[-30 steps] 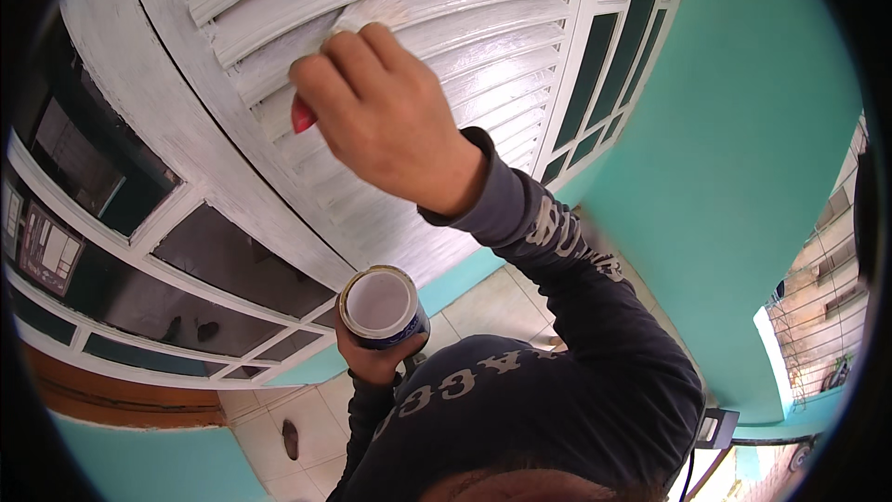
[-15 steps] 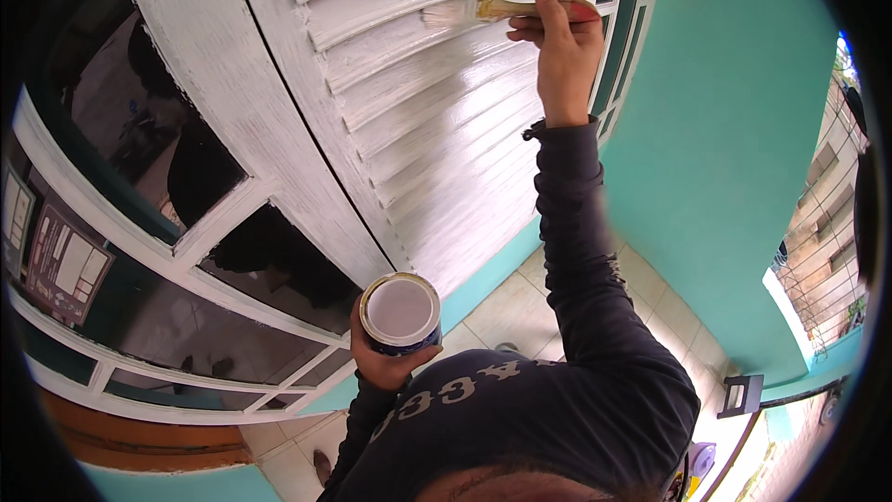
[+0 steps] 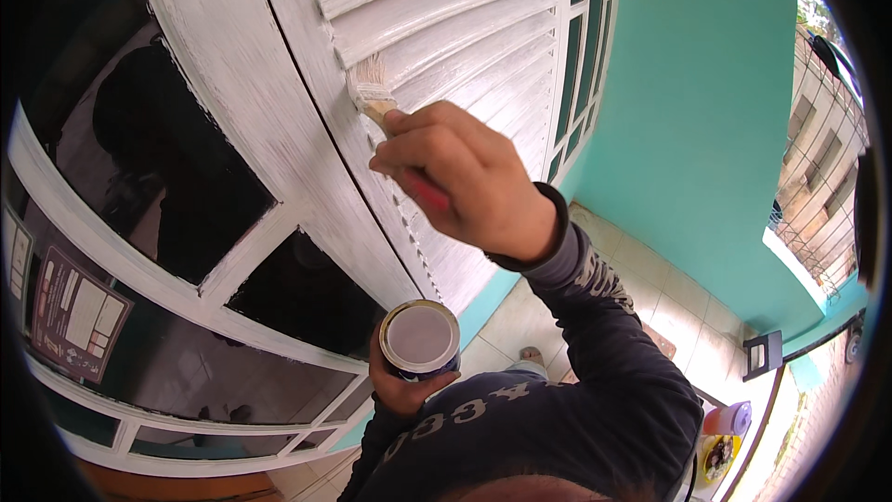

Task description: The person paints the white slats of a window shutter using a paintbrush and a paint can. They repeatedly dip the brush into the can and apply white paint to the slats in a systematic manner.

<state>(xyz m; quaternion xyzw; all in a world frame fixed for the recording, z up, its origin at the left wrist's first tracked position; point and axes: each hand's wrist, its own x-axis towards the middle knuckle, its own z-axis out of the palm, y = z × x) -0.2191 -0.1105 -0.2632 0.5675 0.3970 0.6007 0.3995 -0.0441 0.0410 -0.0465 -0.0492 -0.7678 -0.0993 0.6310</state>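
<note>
My right hand [image 3: 460, 177] is closed round the handle of a paintbrush [image 3: 374, 93]. Its whitened bristles press on the left end of a slat of the white louvred shutter [image 3: 446, 19], by the frame. A bit of red handle shows under my fingers. Lower down, my left hand [image 3: 400, 389] grips a dark-sided paint can [image 3: 420, 339] from the left and below, thumb across its front. The can is uncovered and held roughly upright, with whitish paint inside.
Left of the shutter stands a white-framed window [image 3: 307, 311] with dark panes and a label sheet [image 3: 82, 316] on the glass. A teal wall [image 3: 692, 112] rises at the right, with a wire grille [image 3: 818, 158] beyond. Pale tiles [image 3: 669, 297] cover the floor. A purple-lidded container [image 3: 734, 418] stands lower right.
My right hand has brought the brush from the slats' upper right down and left to their left end. The can in my left hand sits slightly lower and further right in view.
</note>
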